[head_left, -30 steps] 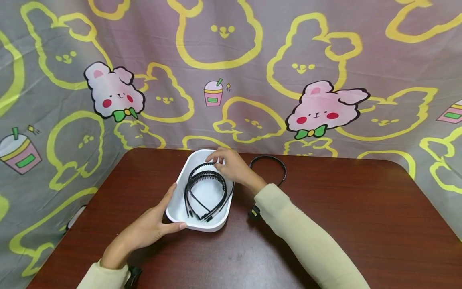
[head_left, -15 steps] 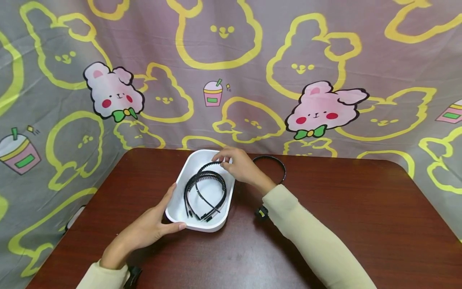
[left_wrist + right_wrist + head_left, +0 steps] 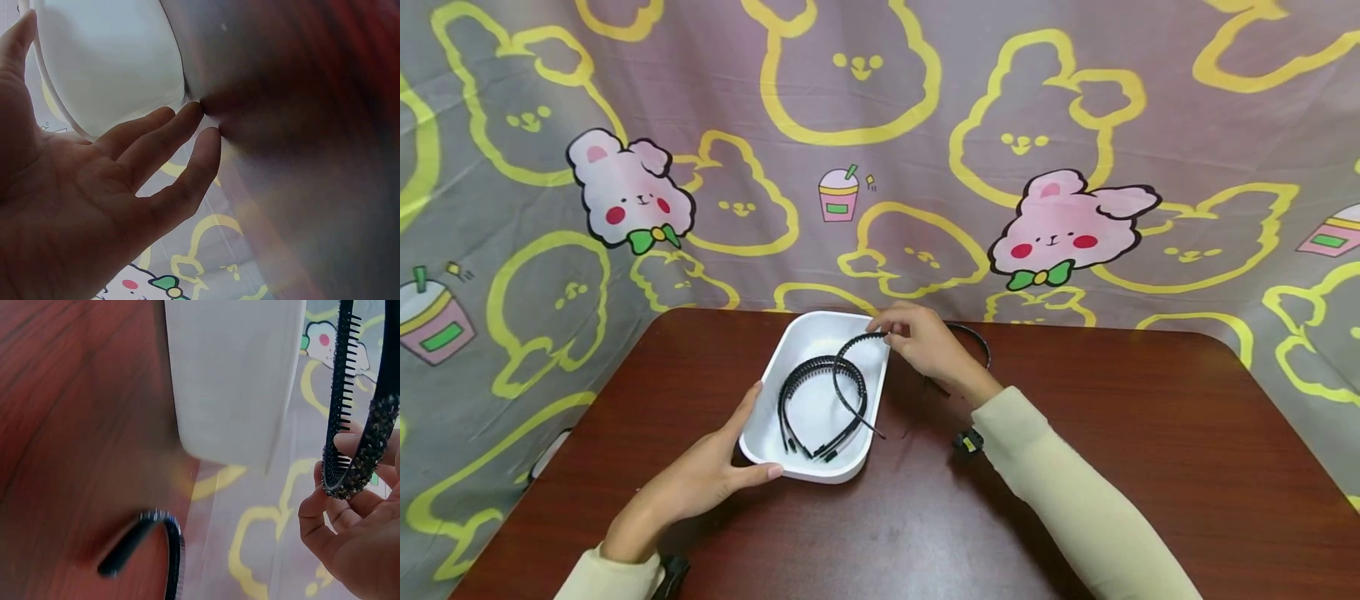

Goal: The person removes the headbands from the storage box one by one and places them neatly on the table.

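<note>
A white rectangular box [image 3: 827,475] stands on the table, with several black toothed headbands [image 3: 822,364] lying together inside. My left hand [image 3: 696,475] rests against its near left corner, thumb along the near wall. Spread, fairly straight fingers [image 3: 156,140] touch the outer wall in the left wrist view. Over the box's right rim, my right hand [image 3: 925,342] pinches one headband [image 3: 837,379] near the middle of its arch. This headband [image 3: 365,459] has glittery dark stones outside and comb teeth inside in the right wrist view. Its lower end hangs past the right rim.
Another dark headband [image 3: 983,340] lies on the brown table [image 3: 1112,433] right of the box, partly hidden by my right hand and wrist. A patterned curtain [image 3: 925,125] hangs right behind the table's far edge and along its left side.
My right hand has moved right with the pinched headband, carrying it from above the other headbands to the box's right rim. My left hand stays at the box.
</note>
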Demonstrator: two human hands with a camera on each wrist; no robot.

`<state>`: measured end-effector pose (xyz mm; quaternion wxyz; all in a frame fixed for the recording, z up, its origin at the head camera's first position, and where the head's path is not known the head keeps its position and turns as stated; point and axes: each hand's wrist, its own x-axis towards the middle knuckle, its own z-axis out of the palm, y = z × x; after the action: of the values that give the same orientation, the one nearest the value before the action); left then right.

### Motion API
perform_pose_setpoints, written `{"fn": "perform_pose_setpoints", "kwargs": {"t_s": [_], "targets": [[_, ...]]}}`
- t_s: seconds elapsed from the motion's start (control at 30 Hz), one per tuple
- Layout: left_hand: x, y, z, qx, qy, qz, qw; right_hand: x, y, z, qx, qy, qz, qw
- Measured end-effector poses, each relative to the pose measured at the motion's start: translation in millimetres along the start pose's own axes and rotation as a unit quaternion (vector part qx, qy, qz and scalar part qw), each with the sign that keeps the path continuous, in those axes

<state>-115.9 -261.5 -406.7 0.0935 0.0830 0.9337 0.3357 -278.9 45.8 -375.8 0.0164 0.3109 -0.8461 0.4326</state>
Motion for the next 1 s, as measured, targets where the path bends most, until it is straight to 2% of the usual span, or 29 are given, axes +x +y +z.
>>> {"fn": "perform_pose_setpoints", "kwargs": {"t_s": [0.13,0.3,0.5,1.0], "targets": [[0.3,-0.7,-0.1,-0.001,0.000,-0.003,1.0000,-7.7,6.0,-12.0,0.000,0.006,0.028,0.9996],[0.1,-0.7,-0.1,-0.001,-0.002,-0.004,1.0000,-13.8,16.3,-25.2,-0.002,0.017,0.036,0.9992],[-0.1,-0.2,-0.4,-0.001,-0.002,-0.007,1.0000,-17.8,28.0,-36.9,0.006,0.022,0.030,0.9993],[0.9,-0.7,-0.5,0.001,0.001,-0.005,1.0000,-27.0,50.7,-62.6,-0.041,0.040,0.027,0.9980]]}}
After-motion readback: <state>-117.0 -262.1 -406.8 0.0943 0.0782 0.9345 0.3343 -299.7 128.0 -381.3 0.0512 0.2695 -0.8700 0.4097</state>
